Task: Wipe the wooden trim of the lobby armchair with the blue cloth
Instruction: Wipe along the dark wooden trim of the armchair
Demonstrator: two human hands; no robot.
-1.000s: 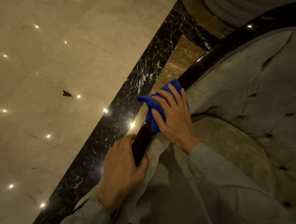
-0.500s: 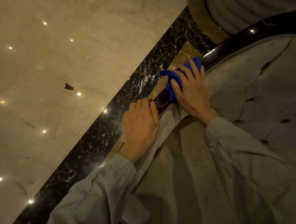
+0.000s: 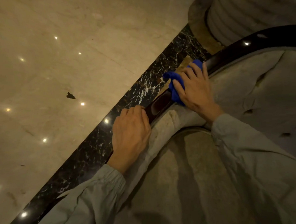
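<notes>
Right hand: the right hand (image 3: 194, 90) lay flat on the blue cloth (image 3: 175, 86), fingers spread and curled over it, pressing it onto the wooden trim (image 3: 158, 106).
Left hand: the left hand (image 3: 130, 136) clasped the trim lower down the same rail, fingers wrapped over the outer edge; it held no cloth and seemed to brace the chair.
Cloth: bunched under the right palm, one loose corner poking out toward the floor (image 3: 60, 73), the rest draped over the rail.
Trim: a dark, glossy rail that ran from the lower left up and around the top of the armchair (image 3: 247, 100); a bare stretch showed between the two hands, and more curved away beyond the cloth.
Armchair: grey tufted upholstery lay just inside the rail, touching it all along.
Handling, cloth: soft, light and limp, I judged; it would slip or unfold unless pinned by the palm and fingertips, so a flat press suited it better than a pinch.
Handling, trim: hard, stiff and likely slick from its polish; the cloth should glide easily, best gripped around the rail's rounded edge.
Risk: a trailing corner could drag off the rail.
</notes>
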